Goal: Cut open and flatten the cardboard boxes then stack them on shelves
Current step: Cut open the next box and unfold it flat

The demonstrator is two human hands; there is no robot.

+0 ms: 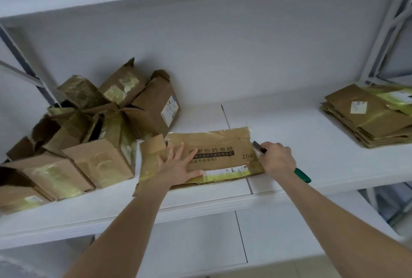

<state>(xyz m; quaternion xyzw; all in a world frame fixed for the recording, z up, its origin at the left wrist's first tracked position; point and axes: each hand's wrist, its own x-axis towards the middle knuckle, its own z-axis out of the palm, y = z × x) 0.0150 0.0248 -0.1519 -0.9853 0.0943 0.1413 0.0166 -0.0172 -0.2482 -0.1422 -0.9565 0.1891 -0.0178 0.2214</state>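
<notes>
So the big white shelf (312, 166) is taking up most of the view, running edge to edge. Over at 9 o'clock a messy pile of boxes (89, 139) is sitting on it. They're all brown cardboard with yellowish tape, flaps sticking up every which way, leaning on each other.

At 3 o'clock, well apart from that, a stack of flattened boxes (367, 117) is lying near the shelf's right end, a couple of white labels facing up.

Just below centre, toward 6 o'clock, the flattened box (214, 155) is lying near the shelf's front edge. Its left end is right up against the pile, touching or nearly, can't really tell which. It's showing black printed characters and "Z02" on top, a pale label strip along the near edge, shiny tape across it, and one flap sticking out on its 9 o'clock side.

The left hand (178, 166) is spread wide, fingers straight and fanned, palm pressing down on the left half of that box.

The right hand (278, 158) is sitting at the box's 3 o'clock end, fingers curling tight round a utility knife (302, 175). The green handle is poking out past the wrist toward 5 o'clock. The blade end is pointing toward 11 o'clock, right by the box's far right corner. Whether the blade is actually touching cardboard, I can't tell.
</notes>
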